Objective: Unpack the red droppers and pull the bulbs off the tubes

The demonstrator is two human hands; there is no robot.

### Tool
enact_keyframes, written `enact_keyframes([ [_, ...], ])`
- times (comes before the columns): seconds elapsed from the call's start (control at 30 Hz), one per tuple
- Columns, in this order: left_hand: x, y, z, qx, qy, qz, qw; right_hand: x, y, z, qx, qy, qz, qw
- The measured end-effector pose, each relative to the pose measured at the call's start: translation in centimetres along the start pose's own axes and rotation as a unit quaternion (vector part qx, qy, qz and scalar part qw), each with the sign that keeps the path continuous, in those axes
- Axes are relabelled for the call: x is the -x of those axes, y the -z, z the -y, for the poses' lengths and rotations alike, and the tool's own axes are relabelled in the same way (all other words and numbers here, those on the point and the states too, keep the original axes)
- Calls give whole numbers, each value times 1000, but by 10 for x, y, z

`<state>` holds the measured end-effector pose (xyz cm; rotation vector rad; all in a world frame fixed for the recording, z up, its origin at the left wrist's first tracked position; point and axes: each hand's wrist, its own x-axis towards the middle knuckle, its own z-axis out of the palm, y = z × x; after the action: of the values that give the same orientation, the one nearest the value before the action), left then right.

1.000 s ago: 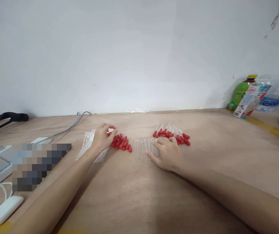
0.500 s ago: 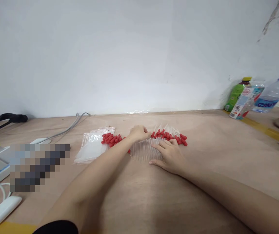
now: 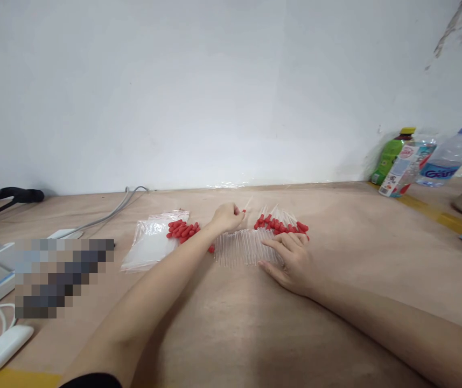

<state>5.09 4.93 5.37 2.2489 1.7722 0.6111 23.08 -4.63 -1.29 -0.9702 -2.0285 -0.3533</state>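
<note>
A glass dropper with a red rubber bulb (image 3: 244, 211) is pinched at its bulb by the fingers of my left hand (image 3: 226, 217); its thin clear tube points up and away to the right. Below that hand lies a row of bare glass dropper tubes (image 3: 235, 249), side by side on the table. My right hand (image 3: 294, 265) rests at the row's right end, fingers spread and partly covering some tubes. Behind it, several capped droppers (image 3: 277, 223) lie fanned with tubes pointing away. Loose red rubber bulbs (image 3: 182, 230) are heaped left of my left forearm, which hides part of them.
Clear plastic zip bags (image 3: 148, 245) lie beside the bulbs. A grey cable (image 3: 112, 213) and a white adapter (image 3: 2, 353) are at left. A green bottle (image 3: 390, 159), a drink carton (image 3: 403, 170) and a water bottle (image 3: 443, 161) stand at back right, near the wall.
My left hand has shifted slightly, and the dropper it holds now shows clearly. My right hand has slid a little to the right, uncovering more of the glass tubes.
</note>
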Motion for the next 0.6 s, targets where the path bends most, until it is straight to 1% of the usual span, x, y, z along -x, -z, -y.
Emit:
enact_keyframes([
  [0.07,20,8,8,1,-41,-42,998,2,2,-4,14,-6,-40,999],
  [0.13,45,13,17,4,-89,-63,994,1,5,-7,38,-15,-75,996],
  [0.17,58,14,23,4,-152,-86,985,1,6,-8,49,-12,-85,995],
  [0.2,70,13,28,1,-203,-103,974,0,7,-7,57,-2,-88,994],
  [0.3,98,5,43,-20,-293,-140,946,-4,7,-4,66,44,-58,995],
  [0.37,106,-4,50,-8,-336,-169,927,-6,6,-2,58,68,-22,996],
  [0.43,109,-13,53,10,-362,-185,914,-6,5,-1,44,84,6,995],
  [0.53,107,-21,54,22,-377,-188,907,-5,3,-3,21,95,20,995],
  [0.6,107,-22,51,27,-380,-194,904,-4,2,-4,2,99,21,995],
])
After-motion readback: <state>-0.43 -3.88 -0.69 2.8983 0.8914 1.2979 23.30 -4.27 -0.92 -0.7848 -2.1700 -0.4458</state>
